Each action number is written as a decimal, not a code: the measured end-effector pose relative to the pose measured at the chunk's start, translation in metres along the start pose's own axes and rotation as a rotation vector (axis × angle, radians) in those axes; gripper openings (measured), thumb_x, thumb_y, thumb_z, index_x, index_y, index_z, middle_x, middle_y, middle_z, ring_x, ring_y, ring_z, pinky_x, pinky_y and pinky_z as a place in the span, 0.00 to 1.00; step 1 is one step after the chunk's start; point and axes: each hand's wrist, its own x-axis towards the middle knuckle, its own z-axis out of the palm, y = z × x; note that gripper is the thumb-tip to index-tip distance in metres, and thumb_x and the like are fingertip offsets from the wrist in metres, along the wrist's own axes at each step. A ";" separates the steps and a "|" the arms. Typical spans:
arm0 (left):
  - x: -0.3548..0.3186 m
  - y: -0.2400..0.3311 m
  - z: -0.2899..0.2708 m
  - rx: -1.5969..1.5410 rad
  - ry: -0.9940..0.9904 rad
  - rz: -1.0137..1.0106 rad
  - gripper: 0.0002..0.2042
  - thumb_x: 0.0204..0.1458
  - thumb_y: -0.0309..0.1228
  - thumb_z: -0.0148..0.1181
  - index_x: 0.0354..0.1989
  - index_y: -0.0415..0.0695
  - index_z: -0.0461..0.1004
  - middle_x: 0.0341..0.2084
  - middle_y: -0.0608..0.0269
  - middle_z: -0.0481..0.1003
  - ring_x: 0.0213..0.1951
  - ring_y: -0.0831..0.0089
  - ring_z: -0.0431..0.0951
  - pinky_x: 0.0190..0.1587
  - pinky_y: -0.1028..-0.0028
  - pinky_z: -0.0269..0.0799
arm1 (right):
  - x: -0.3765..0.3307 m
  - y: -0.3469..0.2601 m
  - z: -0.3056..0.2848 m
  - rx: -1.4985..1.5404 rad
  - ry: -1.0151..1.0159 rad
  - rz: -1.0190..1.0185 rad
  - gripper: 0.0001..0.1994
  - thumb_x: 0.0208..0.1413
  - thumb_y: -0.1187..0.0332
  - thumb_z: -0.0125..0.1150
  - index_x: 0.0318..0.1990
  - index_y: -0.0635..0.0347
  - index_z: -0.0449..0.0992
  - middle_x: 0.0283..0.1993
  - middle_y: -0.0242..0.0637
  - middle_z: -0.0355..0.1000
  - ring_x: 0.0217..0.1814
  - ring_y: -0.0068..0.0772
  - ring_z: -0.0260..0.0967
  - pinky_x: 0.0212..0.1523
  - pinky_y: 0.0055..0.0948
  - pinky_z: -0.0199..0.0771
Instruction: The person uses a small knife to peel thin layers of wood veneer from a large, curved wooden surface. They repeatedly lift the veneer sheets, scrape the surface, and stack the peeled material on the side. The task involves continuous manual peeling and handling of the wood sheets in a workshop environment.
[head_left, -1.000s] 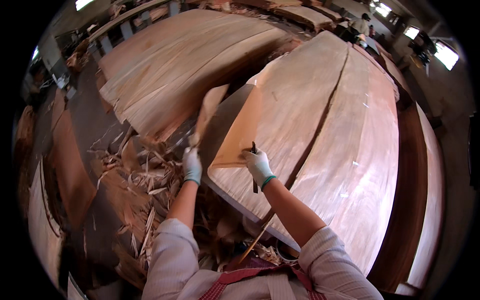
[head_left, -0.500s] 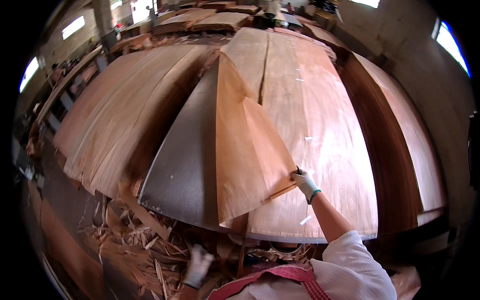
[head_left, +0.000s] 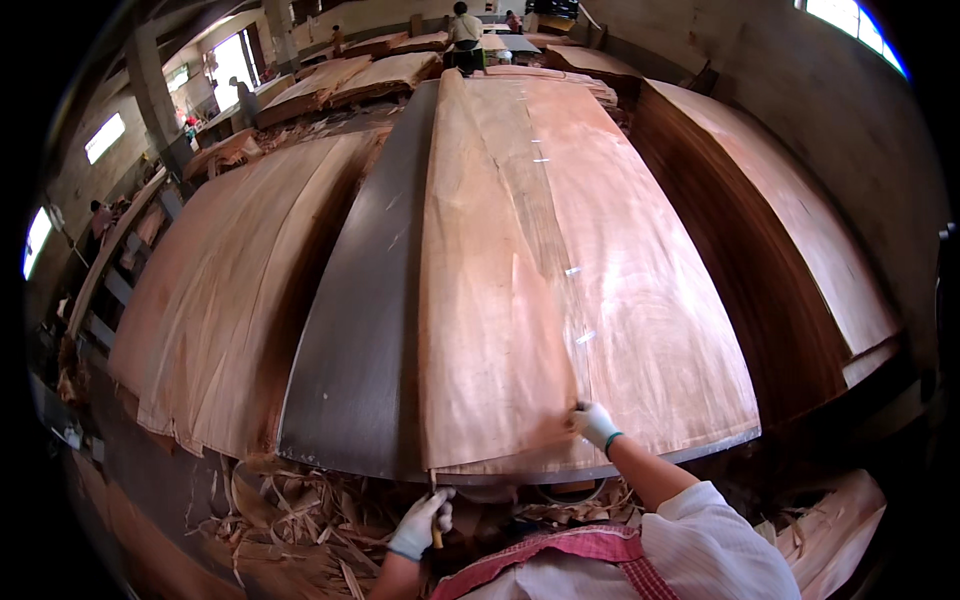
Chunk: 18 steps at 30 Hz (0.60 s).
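Left hand (head_left: 425,520), gloved: just in front of bench (head_left: 350,350), fingers curled closed around a thin stick (head_left: 437,537). Wood scraps (head_left: 300,515) in front of bench, toward its left. Right hand (head_left: 598,425), gloved: over bench's front part, fingers closed on right edge of veneer sheet (head_left: 490,350). Sheet lies lengthwise along bench's middle. Beyond bench's far end: a person (head_left: 465,30).

My gloved right grip (head_left: 597,425) is at the right edge of a thin wood veneer sheet (head_left: 490,380); my gloved left grip (head_left: 424,523) holds a slim yellow-handled tool (head_left: 437,537) by the dark counter's (head_left: 352,370) near edge.
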 end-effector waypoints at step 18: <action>0.044 -0.172 0.268 0.855 0.168 0.765 0.13 0.54 0.31 0.59 0.40 0.36 0.67 0.26 0.54 0.74 0.29 0.66 0.75 0.34 0.65 0.70 | -0.106 -0.055 -0.026 -0.177 0.264 -0.351 0.16 0.56 0.57 0.57 0.36 0.64 0.70 0.32 0.51 0.72 0.36 0.55 0.70 0.37 0.41 0.68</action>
